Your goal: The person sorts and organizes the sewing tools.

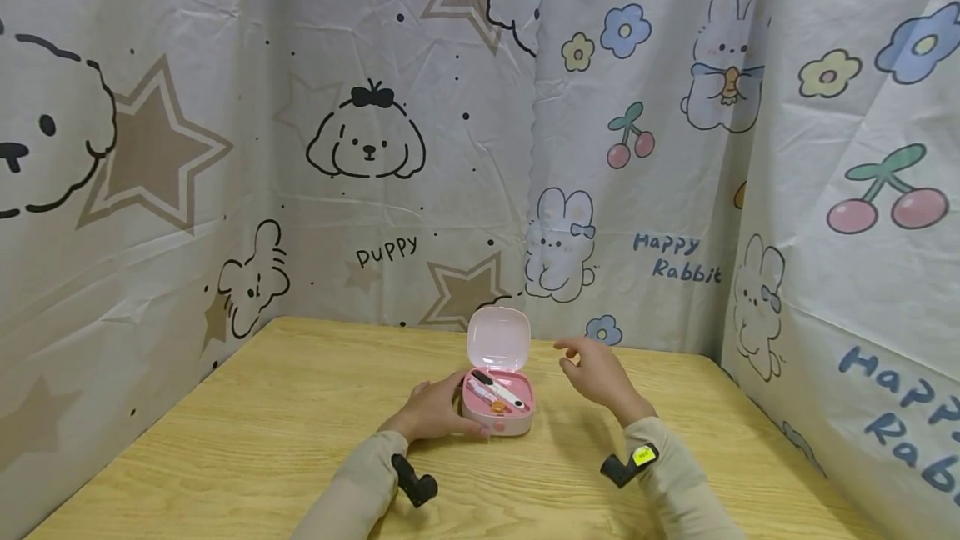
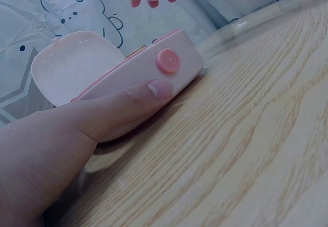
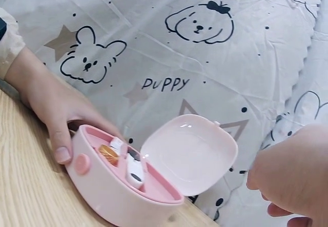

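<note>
A small white-and-pink box (image 1: 519, 425) stands on the table with its hinged lid (image 1: 498, 337) raised at the back. My left hand (image 1: 429, 409) holds it from the left, the thumb (image 2: 120, 104) lying along the front wall below the round pink button (image 2: 168, 61). In the pink tray lie a slim black-and-white stick (image 1: 508, 392), a pink-and-white tube (image 1: 481, 391) and a small orange item (image 3: 108, 154) whose kind I cannot make out. My right hand (image 1: 600, 375) hovers to the right of the box, fingers loosely bent and holding nothing.
The box rests on a light wood-grain table (image 1: 300, 407). Patterned curtains (image 1: 420, 215) with puppies, rabbits and stars hang close behind the table and along both sides. Each wrist wears a black camera mount (image 1: 414, 482).
</note>
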### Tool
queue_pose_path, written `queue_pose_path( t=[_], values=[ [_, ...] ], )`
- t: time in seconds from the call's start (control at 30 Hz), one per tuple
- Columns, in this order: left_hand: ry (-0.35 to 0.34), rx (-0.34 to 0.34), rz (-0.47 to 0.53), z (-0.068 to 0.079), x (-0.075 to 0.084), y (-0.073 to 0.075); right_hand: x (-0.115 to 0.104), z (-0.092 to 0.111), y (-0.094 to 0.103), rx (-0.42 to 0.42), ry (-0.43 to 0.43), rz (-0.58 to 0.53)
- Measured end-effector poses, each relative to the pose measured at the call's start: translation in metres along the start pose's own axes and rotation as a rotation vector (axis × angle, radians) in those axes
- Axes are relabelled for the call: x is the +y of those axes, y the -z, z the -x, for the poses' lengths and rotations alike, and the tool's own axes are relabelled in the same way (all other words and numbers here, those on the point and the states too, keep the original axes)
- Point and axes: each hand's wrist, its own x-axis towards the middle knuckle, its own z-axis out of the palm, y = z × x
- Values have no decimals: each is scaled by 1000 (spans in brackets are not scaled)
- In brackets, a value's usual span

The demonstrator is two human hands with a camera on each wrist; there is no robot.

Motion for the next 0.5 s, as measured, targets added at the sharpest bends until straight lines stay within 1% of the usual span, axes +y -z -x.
queue_pose_path(
  t=[0.27, 0.5],
  values=[
    [9, -13, 20, 2, 7, 4, 20, 2, 18, 36, -36, -16],
    [12, -19, 13, 2, 10, 5, 44, 9, 26, 63, -108, -54]
  ],
)
